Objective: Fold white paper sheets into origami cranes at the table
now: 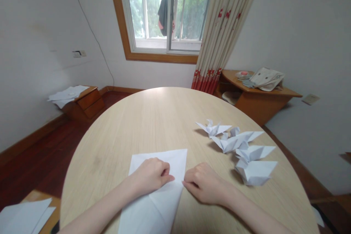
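Observation:
A white sheet of paper (175,159) lies flat on the round wooden table (153,120), near its front edge. My left hand (152,176) rests on the middle of the sheet with its fingers curled under, pressing down on the paper. My right hand (204,182) sits at the sheet's right edge, fingers curled, its fingertips touching that edge. To the right of my hands stand several folded white paper birds (241,148) in a loose row.
A window with a wooden frame (167,11) and a striped curtain (225,25) are beyond the table. A low wooden cabinet with papers (72,97) stands at the left; a corner shelf with a cloth bag (264,80) at the right. More sheets (24,214) lie at bottom left.

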Action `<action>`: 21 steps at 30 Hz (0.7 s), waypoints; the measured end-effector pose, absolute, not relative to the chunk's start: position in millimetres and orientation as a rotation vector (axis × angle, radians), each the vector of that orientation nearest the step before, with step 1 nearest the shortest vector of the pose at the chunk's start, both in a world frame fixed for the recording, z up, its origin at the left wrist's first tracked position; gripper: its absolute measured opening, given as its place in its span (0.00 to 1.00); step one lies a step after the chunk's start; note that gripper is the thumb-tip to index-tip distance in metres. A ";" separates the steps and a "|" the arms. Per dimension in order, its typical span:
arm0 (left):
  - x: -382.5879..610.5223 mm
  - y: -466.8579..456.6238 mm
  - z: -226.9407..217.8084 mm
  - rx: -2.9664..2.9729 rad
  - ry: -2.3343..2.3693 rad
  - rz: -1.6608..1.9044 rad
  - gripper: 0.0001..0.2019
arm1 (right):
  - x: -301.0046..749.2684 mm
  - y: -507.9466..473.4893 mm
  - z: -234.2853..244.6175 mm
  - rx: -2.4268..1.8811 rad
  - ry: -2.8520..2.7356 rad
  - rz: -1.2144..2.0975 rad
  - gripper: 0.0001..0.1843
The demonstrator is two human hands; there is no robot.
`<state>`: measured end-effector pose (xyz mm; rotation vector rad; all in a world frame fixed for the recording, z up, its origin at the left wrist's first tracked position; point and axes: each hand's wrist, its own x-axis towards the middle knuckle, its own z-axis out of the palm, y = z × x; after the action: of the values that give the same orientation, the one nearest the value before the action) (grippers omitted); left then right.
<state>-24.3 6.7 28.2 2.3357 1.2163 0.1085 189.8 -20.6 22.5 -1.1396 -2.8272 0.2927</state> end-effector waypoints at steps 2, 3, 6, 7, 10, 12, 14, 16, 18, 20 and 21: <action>-23.9 6.7 29.2 2.329 1.220 0.106 0.15 | 189.9 -20.7 22.8 -1.157 -2.814 0.322 0.17; -23.8 6.7 29.5 2.327 1.221 0.104 0.15 | 190.1 -20.6 22.7 -1.161 -2.807 0.336 0.17; -23.6 6.8 29.6 2.335 1.218 0.099 0.15 | 190.3 -20.2 22.2 -1.173 -2.788 0.384 0.17; -23.7 6.8 29.3 2.341 1.217 0.099 0.15 | 190.3 -20.1 22.1 -1.175 -2.784 0.402 0.17; -24.0 6.6 28.7 2.348 1.216 0.097 0.15 | 190.1 -19.8 22.5 -1.181 -2.773 0.442 0.17; -24.1 6.5 28.7 2.344 1.214 0.099 0.15 | 190.1 -19.7 22.9 -1.182 -2.768 0.454 0.18; -24.1 6.3 29.0 2.344 1.215 0.101 0.15 | 190.0 -19.7 23.4 -1.181 -2.766 0.459 0.18; -24.0 6.1 29.2 2.344 1.219 0.101 0.15 | 189.9 -19.6 23.8 -1.183 -2.763 0.455 0.18; -24.0 6.0 29.2 2.344 1.221 0.102 0.15 | 189.5 -19.4 24.3 -1.187 -2.764 0.446 0.18; -24.0 6.2 29.1 2.342 1.222 0.102 0.15 | 189.0 -19.3 24.6 -1.185 -2.775 0.440 0.18; -24.0 6.3 29.1 2.341 1.223 0.101 0.15 | 188.8 -19.3 24.7 -1.181 -2.782 0.438 0.18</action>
<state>-24.0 6.3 29.1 2.3410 1.2225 0.1009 188.8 -19.3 24.7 -1.1810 -2.7818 0.4383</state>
